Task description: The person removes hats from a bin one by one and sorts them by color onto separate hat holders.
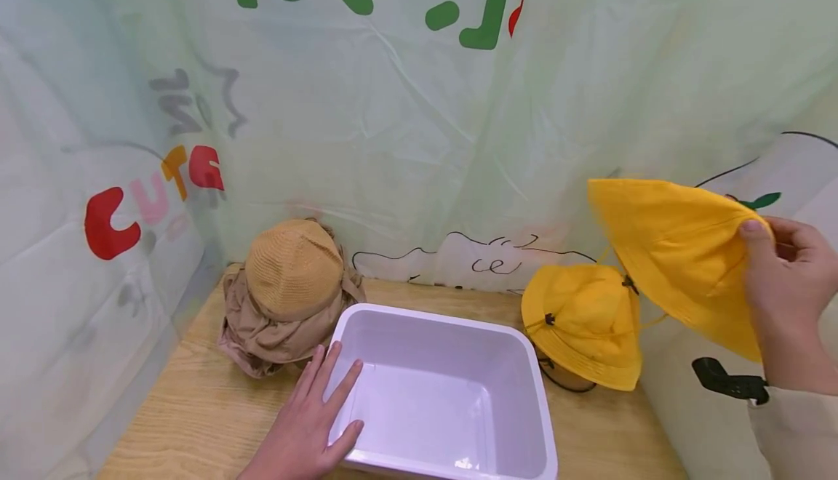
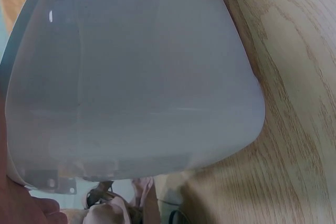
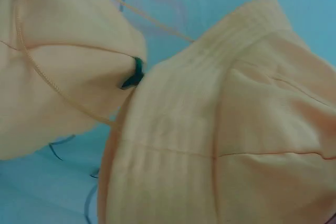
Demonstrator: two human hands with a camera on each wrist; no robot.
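My right hand (image 1: 795, 284) pinches a yellow bucket hat (image 1: 681, 247) by its crown, thumb in front, at the right of the head view. A small green leaf (image 1: 761, 201) sticks out at its top. The hat (image 3: 262, 129) hangs on its side, brim to the left, with a cord running from it. Below and left of it sits a second yellow bucket hat (image 1: 583, 320) with a black toggle, also seen in the right wrist view. My left hand (image 1: 310, 422) rests with spread fingers on the left rim of a white plastic basin (image 1: 445, 321).
At the back left, a straw-coloured hat (image 1: 294, 265) sits on top of brown fabric hats (image 1: 284, 334). Everything stands on a wood-grain table (image 1: 170, 414). Printed curtains (image 1: 366, 138) hang close behind it and at both sides.
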